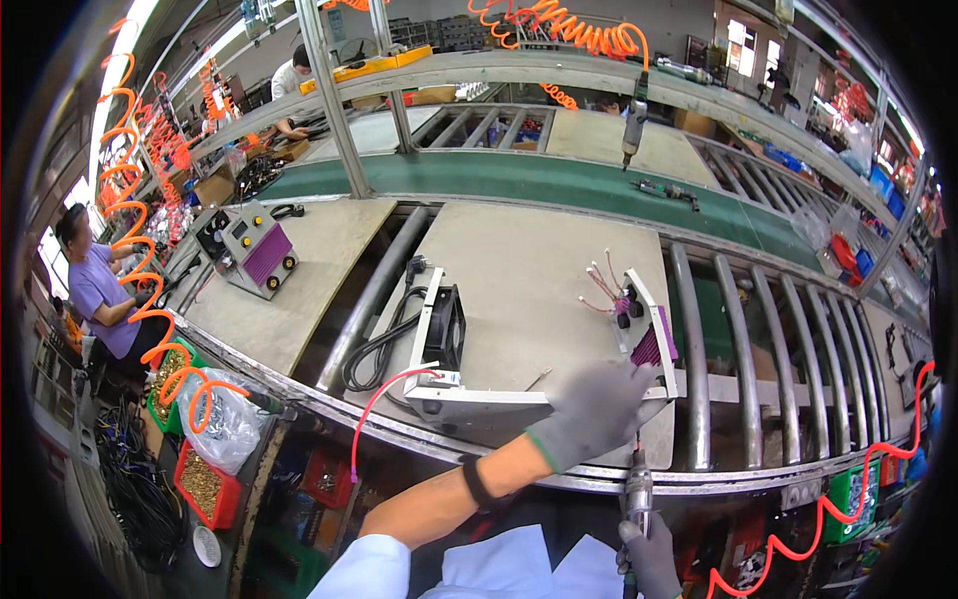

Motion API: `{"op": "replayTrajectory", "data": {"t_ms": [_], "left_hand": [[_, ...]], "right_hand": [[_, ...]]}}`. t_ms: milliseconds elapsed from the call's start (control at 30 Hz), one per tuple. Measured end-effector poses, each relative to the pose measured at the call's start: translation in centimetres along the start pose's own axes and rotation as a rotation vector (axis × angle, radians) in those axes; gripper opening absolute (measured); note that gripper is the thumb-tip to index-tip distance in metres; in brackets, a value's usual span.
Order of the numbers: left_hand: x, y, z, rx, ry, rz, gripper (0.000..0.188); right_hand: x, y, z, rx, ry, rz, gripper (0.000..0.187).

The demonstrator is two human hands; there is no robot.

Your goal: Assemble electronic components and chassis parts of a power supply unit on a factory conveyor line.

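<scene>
On a pale board [539, 260] lies a white-edged metal casing [499, 396], its front side low. A black fan [451, 324] is at its left end and a purple slotted panel [654, 344] at its right. My left hand [591, 417], in a grey glove, is at the casing's front right corner; its fingers are smeared, so their hold is unclear. Just below that corner, my gloved right hand [651, 555] is closed around a power screwdriver [639, 489], held upright with its bit pointing up near the left hand. Loose wires [604, 285] rise beside the purple panel.
A black cable [374, 349] coils left of the casing. Another purple-sided unit [254, 250] stands on the left board. Metal rollers [738, 359] run at right, a green belt [469, 173] behind. A second screwdriver [635, 130] hangs overhead. Screw bins [205, 489] and a person [100, 290] are left.
</scene>
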State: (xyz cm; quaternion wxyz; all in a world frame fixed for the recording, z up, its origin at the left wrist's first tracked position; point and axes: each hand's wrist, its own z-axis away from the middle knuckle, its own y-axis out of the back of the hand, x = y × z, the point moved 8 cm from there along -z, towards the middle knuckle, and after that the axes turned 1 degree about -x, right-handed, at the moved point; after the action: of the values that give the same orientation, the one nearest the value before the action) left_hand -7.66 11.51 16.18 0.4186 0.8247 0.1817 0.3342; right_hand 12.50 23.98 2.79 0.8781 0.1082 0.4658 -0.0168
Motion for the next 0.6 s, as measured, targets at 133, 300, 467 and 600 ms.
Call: {"op": "replayTrajectory", "data": {"t_ms": [133,300,467,600], "left_hand": [[-2.0,5.4,4.7,0.22,-0.12,-0.177,0.046],[-6.4,6.7,8.1,0.053,0.038,-0.33,0.04],[-8.0,5.5,6.8,-0.018,-0.063,-0.339,0.037],[-11.1,6.5,2.9,0.123,-0.25,-0.368,0.04]], "right_hand": [[0.9,0.9,1.9,-0.005,-0.001,0.023,0.025],[1.7,-0.2,2.7,-0.057,-0.045,0.004,0.023],[2.2,1.5,1.9,-0.094,-0.031,0.107,0.031],[0.4,6.6,3.4,-0.241,0.198,0.615,0.051]]}}
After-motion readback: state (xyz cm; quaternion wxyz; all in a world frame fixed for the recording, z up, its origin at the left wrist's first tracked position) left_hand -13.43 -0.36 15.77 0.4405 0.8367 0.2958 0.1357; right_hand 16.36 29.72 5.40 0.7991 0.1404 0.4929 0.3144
